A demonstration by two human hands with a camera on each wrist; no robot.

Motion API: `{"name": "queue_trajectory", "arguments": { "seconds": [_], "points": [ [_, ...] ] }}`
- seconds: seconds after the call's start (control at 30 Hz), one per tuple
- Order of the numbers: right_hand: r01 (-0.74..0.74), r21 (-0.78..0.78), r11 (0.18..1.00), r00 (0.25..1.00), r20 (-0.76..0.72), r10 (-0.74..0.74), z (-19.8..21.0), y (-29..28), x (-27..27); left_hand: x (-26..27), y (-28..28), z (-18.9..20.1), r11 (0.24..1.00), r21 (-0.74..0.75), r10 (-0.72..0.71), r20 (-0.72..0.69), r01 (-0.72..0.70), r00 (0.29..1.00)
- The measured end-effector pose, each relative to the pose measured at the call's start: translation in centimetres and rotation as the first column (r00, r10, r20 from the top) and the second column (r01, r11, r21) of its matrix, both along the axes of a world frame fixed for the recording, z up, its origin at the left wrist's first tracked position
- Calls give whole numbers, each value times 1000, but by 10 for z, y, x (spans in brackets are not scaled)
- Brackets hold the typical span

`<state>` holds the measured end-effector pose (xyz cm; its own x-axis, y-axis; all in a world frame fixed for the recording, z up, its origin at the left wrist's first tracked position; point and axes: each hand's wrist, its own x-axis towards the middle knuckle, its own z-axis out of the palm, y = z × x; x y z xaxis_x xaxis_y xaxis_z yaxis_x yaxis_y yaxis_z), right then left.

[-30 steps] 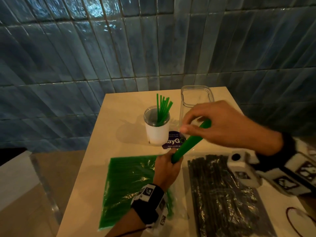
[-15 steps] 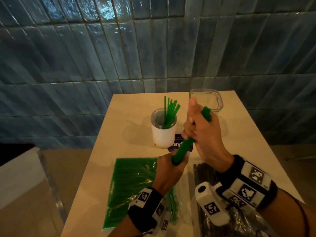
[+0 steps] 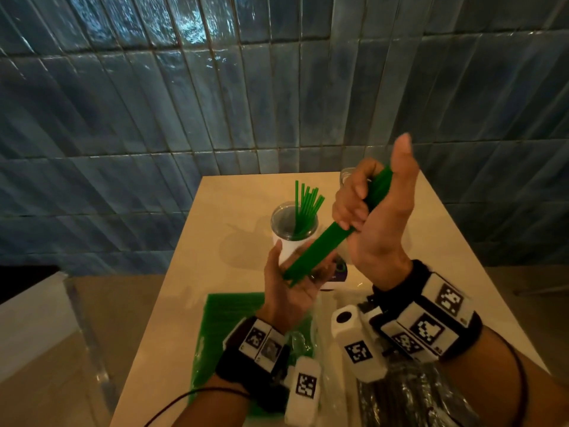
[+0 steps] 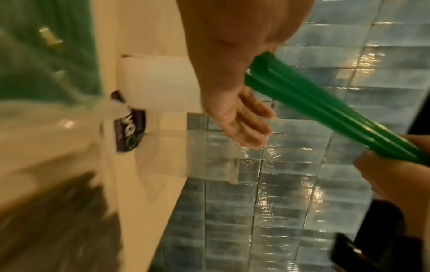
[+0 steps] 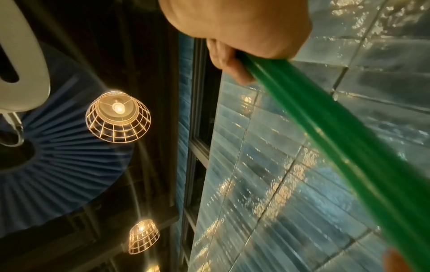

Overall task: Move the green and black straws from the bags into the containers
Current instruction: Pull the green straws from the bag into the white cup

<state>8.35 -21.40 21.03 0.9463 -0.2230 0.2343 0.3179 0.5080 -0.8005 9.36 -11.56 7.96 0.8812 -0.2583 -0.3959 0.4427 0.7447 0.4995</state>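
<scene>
While the cup [image 3: 294, 232] and green bag [image 3: 228, 328] sit mid-frame, the right hand [image 3: 374, 211] grips the straw bundle [image 3: 320, 252]; the left hand [image 3: 294, 282], earlier clenched, now cradles its lower end, fingers loosened.

This looks like a café or restaurant dining room. Glossy blue-grey glazed wall tiles [image 3: 277, 87] rise behind a small pale square worktop [image 3: 215, 211]. Overhead, at 9 o'clock in the right wrist view, warm bulbs glow inside gold wire-cage pendant lamps [image 5: 118, 116] beside a pleated blue ceiling panel [image 5: 69, 165]. A dark-framed window [image 5: 197, 110] adjoins the tiles.
</scene>
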Motion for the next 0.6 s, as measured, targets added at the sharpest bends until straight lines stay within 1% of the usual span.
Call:
{"name": "queue_trajectory", "arguments": {
  "seconds": [0.03,0.07,0.1,0.13,0.17,0.2,0.23,0.27,0.3,0.4,0.47,0.5,0.53,0.57,0.6],
  "points": [
    [30,-4,1000,1000,5,-30,5,-4,2,13,2,0,987,148,47,88,-60,995],
    [68,0,998,998,7,-68,11,-10,5,27,5,1,933,335,63,210,-132,976],
    [115,5,993,993,13,-115,17,-17,9,41,9,1,820,530,31,335,-216,942],
    [164,12,986,986,21,-164,22,-24,12,55,12,0,652,700,-60,429,-290,902],
    [211,15,977,977,36,-211,27,-31,16,69,14,-4,452,831,-205,451,-325,869],
    [255,20,967,966,46,-256,30,-36,20,83,15,-10,243,913,-360,398,-327,844],
    [294,24,956,955,45,-295,31,-40,24,95,14,-13,70,946,-472,310,-315,825],
    [324,25,946,945,36,-325,30,-43,28,104,11,-14,-46,952,-539,231,-303,810],
    [345,21,939,938,30,-345,29,-44,32,113,7,-15,-108,952,-572,177,-288,801],
    [386,8,922,922,-3,-386,21,-46,45,142,-4,-13,-200,957,-581,59,-212,812],
    [400,12,916,916,-27,-400,15,-49,52,155,-10,-12,-308,936,-587,-49,-167,808],
    [402,20,915,915,-35,-401,12,-50,55,159,-12,-11,-343,926,-587,-80,-159,805],
    [402,25,915,915,-41,-400,9,-51,57,160,-14,-9,-342,927,-581,-80,-153,810],
    [400,25,916,916,-47,-399,7,-52,60,162,-15,-8,-297,943,-563,-48,-148,825],
    [399,22,916,916,-52,-398,4,-52,62,164,-16,-7,-214,967,-530,4,-138,848]
  ]
}}
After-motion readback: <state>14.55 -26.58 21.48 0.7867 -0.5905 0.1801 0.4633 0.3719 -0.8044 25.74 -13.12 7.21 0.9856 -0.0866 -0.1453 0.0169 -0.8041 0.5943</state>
